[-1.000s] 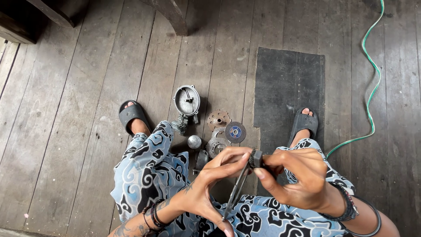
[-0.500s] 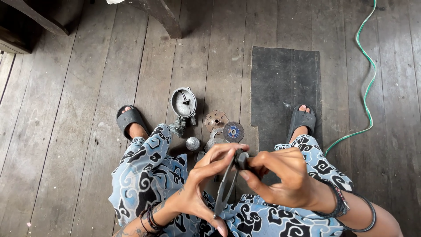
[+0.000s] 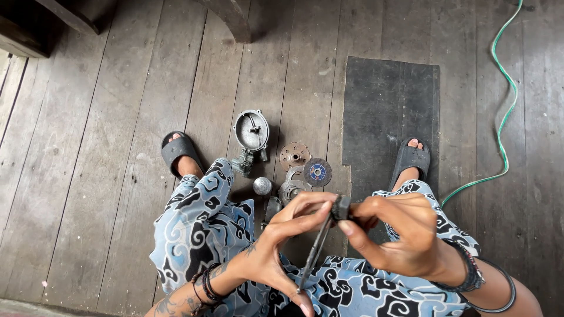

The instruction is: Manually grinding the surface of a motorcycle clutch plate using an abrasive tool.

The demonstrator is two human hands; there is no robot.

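Observation:
My left hand [image 3: 282, 246] grips a long thin metal tool [image 3: 312, 255], its shaft running down across my palm toward my lap. My right hand [image 3: 395, 235] pinches the small dark part [image 3: 341, 207] at the top end of that tool with thumb and fingers. Both hands hover over my knees in blue patterned trousers. On the wooden floor just beyond them lie a round metal housing [image 3: 251, 130], a rusty perforated disc [image 3: 294, 155], a blue-centred grinding disc [image 3: 318, 172], a small metal ball-like piece [image 3: 262, 186] and other grey machine parts.
My feet in dark sandals [image 3: 178, 150] [image 3: 410, 159] flank the parts. A dark rubber mat [image 3: 388, 111] lies on the planks to the right. A green cable [image 3: 500, 111] snakes along the right side. Dark wooden furniture legs [image 3: 232, 17] stand at the top.
My view has shifted slightly; both hands stay on the tool, with the right fingers re-set on its dark top end. The parts on the floor have not moved.

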